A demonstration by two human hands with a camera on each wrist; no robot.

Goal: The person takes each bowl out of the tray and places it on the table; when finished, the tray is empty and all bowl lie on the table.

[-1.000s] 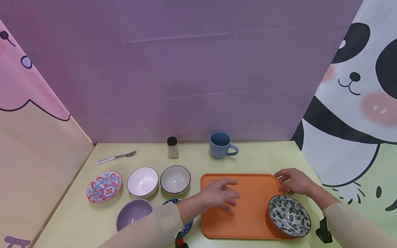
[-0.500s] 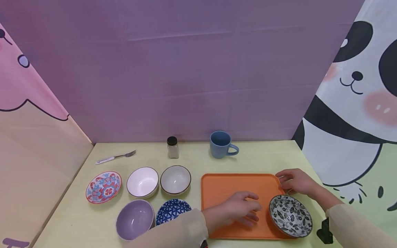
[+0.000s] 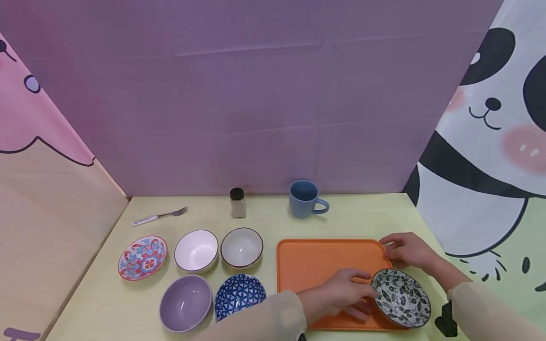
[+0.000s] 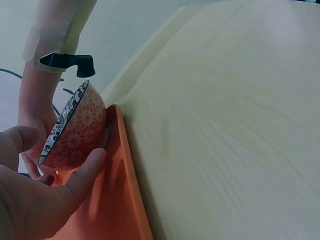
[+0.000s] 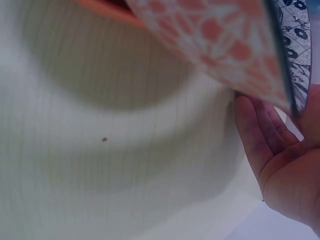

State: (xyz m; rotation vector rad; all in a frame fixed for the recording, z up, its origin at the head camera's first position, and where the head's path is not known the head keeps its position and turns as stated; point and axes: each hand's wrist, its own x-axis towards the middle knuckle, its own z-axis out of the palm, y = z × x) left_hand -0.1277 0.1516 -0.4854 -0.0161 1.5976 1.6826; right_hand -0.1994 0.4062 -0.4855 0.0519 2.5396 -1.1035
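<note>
A bowl (image 3: 402, 298) with a black-and-white leafy inside sits tilted at the right edge of an orange tray (image 3: 320, 263). Its red-patterned outside (image 4: 82, 130) shows in the left wrist view. My left hand (image 3: 339, 294) is over the tray at the bowl's left side, fingers spread and extended. One fingertip lies against or very near the bowl's outside; contact is hard to tell. My right hand (image 3: 407, 249) is at the tray's far right corner, just behind the bowl. In the right wrist view its fingers (image 5: 255, 130) lie fairly straight beside the bowl.
Left of the tray stand a blue patterned bowl (image 3: 239, 293), a purple bowl (image 3: 185, 303), two white bowls (image 3: 196, 250) and a red-and-blue plate (image 3: 143, 258). Farther back are a fork (image 3: 159, 216), a black-capped jar (image 3: 238, 203) and a blue mug (image 3: 303, 201).
My left hand has moved right across the tray to the leafy bowl, uncovering the blue patterned bowl. The right hand and the leafy bowl have barely shifted.
</note>
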